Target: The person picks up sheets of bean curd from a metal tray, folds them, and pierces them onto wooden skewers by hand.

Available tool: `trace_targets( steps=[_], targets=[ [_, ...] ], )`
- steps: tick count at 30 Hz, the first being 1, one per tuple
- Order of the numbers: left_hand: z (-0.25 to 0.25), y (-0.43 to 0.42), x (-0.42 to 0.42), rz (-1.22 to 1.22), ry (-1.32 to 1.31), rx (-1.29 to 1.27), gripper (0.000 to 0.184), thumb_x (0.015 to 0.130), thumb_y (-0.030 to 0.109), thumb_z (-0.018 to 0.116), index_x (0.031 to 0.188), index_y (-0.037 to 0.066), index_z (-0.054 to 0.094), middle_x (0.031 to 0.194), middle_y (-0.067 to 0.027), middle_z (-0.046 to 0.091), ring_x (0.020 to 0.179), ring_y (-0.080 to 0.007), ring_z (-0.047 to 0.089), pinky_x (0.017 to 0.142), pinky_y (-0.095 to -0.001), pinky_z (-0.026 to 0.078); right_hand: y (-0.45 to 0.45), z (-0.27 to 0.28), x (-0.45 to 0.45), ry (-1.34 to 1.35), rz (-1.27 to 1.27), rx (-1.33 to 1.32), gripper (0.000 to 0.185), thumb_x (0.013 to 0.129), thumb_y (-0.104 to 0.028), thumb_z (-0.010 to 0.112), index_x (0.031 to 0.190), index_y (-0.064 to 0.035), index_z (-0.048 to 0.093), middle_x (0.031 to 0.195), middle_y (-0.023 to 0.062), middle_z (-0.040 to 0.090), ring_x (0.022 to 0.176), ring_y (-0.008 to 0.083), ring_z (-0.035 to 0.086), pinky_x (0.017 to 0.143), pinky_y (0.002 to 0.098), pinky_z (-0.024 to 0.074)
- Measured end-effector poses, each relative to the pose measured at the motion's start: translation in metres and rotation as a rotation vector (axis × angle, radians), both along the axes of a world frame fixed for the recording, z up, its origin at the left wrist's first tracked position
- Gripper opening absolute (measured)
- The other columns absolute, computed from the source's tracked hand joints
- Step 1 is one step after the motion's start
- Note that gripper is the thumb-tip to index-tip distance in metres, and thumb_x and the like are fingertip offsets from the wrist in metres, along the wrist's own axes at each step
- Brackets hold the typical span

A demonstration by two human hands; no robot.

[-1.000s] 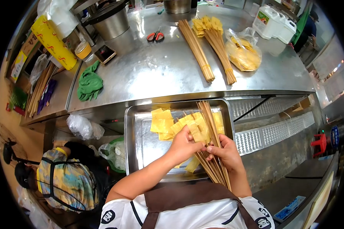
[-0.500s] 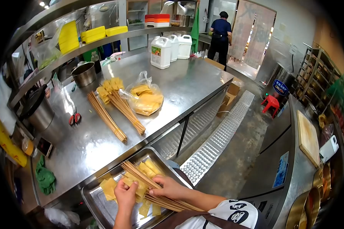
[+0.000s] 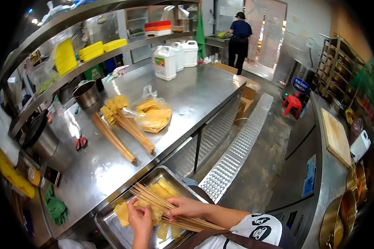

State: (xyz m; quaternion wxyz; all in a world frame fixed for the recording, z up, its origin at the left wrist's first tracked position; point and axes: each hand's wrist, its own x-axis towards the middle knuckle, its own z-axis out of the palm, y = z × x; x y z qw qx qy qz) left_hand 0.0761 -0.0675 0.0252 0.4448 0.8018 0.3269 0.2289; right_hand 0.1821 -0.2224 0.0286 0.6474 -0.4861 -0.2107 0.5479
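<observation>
My right hand (image 3: pixel 183 208) is closed around a bundle of wooden skewers (image 3: pixel 147 193) above a metal tray (image 3: pixel 105 229). Beside it, my left hand (image 3: pixel 139 219) pinches a thin yellow tofu skin sheet (image 3: pixel 156 212) against the skewers; its fingertips partly hide the sheet. More yellow sheets (image 3: pixel 121 213) lie in the tray under both hands. On the steel table beyond are a bundle of bare skewers (image 3: pixel 114 139), several skewers threaded with folded tofu skin (image 3: pixel 115 106), and a clear plastic bag (image 3: pixel 156 118) of the same sheets.
Red-handled scissors (image 3: pixel 81 143), a green glove (image 3: pixel 55 205), a phone (image 3: pixel 52 175) and a metal pot (image 3: pixel 86 94) are on the table's left side. White jugs (image 3: pixel 165 63) stand at the back. Another person (image 3: pixel 239 41) works at a far sink. A cutting board (image 3: pixel 335 135) lies on the right counter.
The view has shifted slightly. My left fingers have drawn closer together at the sheet, while my right hand keeps its grip on the skewers. The far person has turned toward the sink.
</observation>
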Motion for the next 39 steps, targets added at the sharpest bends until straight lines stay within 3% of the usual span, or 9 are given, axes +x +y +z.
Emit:
trace_targets(
  steps=[4, 10, 12, 15, 19, 22, 26, 27, 39],
  targets=[
    [0.010, 0.002, -0.014, -0.137, -0.104, 0.247, 0.039, 0.072, 0.003, 0.063, 0.109, 0.002, 0.050, 0.087, -0.0124, 0.055, 0.063, -0.0217, 0.054, 0.059, -0.0315, 0.044, 0.001, -0.010, 0.001, 0.022, 0.015, 0.054, 0.020, 0.082, -0.009, 0.060, 0.100, -0.0014, 0.054, 0.081, 0.0003, 0.057, 0.065, 0.0052, 0.054, 0.059, 0.0193, 0.0449],
    [0.006, 0.025, -0.041, -0.328, -0.002, 0.538, 0.042, 0.068, -0.001, 0.060, 0.109, -0.001, 0.049, 0.111, -0.0193, 0.050, 0.108, -0.0358, 0.047, 0.095, -0.0418, 0.035, 0.002, -0.016, 0.001, 0.050, 0.012, 0.080, 0.021, 0.078, -0.007, 0.060, 0.097, -0.0006, 0.054, 0.077, 0.0009, 0.056, 0.061, 0.0054, 0.052, 0.056, 0.0199, 0.0442],
    [0.007, 0.030, -0.047, -0.347, 0.033, 0.547, 0.050, 0.077, 0.020, 0.064, 0.118, -0.003, 0.048, 0.120, -0.0237, 0.048, 0.116, -0.0397, 0.041, 0.101, -0.0447, 0.031, 0.003, -0.014, 0.001, 0.042, 0.004, 0.064, 0.020, 0.077, -0.007, 0.059, 0.096, -0.0002, 0.054, 0.076, 0.0011, 0.056, 0.061, 0.0054, 0.052, 0.056, 0.0199, 0.0441],
    [0.000, 0.033, -0.057, -0.409, 0.078, 0.563, 0.060, 0.079, 0.022, 0.063, 0.129, -0.002, 0.038, 0.130, -0.0249, 0.039, 0.124, -0.0411, 0.033, 0.103, -0.0470, 0.026, 0.003, -0.006, -0.001, 0.032, -0.016, 0.047, 0.020, 0.076, -0.005, 0.058, 0.094, 0.0005, 0.054, 0.074, 0.0013, 0.056, 0.059, 0.0055, 0.051, 0.056, 0.0201, 0.0440],
    [0.009, 0.025, -0.053, -0.446, 0.094, 0.614, 0.053, 0.076, 0.019, 0.063, 0.120, -0.005, 0.046, 0.121, -0.0257, 0.047, 0.115, -0.0410, 0.041, 0.101, -0.0462, 0.030, 0.004, -0.008, 0.000, 0.047, -0.019, 0.074, 0.019, 0.075, -0.005, 0.058, 0.092, 0.0018, 0.054, 0.072, 0.0014, 0.056, 0.058, 0.0060, 0.051, 0.054, 0.0204, 0.0439],
    [0.018, 0.017, -0.047, -0.378, 0.153, 0.510, 0.066, 0.075, 0.011, 0.063, 0.132, -0.005, 0.033, 0.134, -0.0264, 0.035, 0.126, -0.0405, 0.030, 0.107, -0.0449, 0.022, 0.004, -0.008, 0.001, 0.023, -0.022, 0.042, 0.017, 0.074, -0.004, 0.057, 0.090, 0.0024, 0.055, 0.071, 0.0035, 0.057, 0.059, 0.0072, 0.054, 0.054, 0.0212, 0.0447],
    [-0.010, 0.022, -0.045, -0.259, -0.004, 0.537, 0.054, 0.067, -0.002, 0.062, 0.118, -0.003, 0.045, 0.111, -0.0226, 0.052, 0.102, -0.0373, 0.051, 0.090, -0.0415, 0.041, -0.003, -0.006, 0.011, -0.030, 0.036, -0.044, 0.023, 0.077, -0.011, 0.066, 0.095, 0.0010, 0.058, 0.081, 0.0068, 0.064, 0.069, 0.0124, 0.063, 0.062, 0.0229, 0.0494],
    [-0.011, 0.025, -0.047, -0.282, 0.057, 0.433, 0.060, 0.066, -0.002, 0.063, 0.122, -0.004, 0.041, 0.120, -0.0255, 0.047, 0.115, -0.0413, 0.043, 0.099, -0.0446, 0.034, -0.003, -0.006, 0.011, -0.032, 0.025, -0.060, 0.025, 0.077, -0.011, 0.067, 0.097, 0.0004, 0.058, 0.083, 0.0072, 0.064, 0.072, 0.0143, 0.064, 0.064, 0.0247, 0.0508],
    [-0.013, 0.040, -0.049, -0.217, -0.096, 0.481, 0.049, 0.068, -0.002, 0.065, 0.114, 0.000, 0.047, 0.121, -0.0181, 0.048, 0.115, -0.0340, 0.046, 0.097, -0.0405, 0.038, 0.006, 0.012, 0.003, -0.078, -0.153, -0.166, 0.024, 0.079, 0.000, 0.057, 0.102, 0.0040, 0.052, 0.076, 0.0059, 0.058, 0.064, 0.0129, 0.057, 0.064, 0.0256, 0.0499]
  ],
)
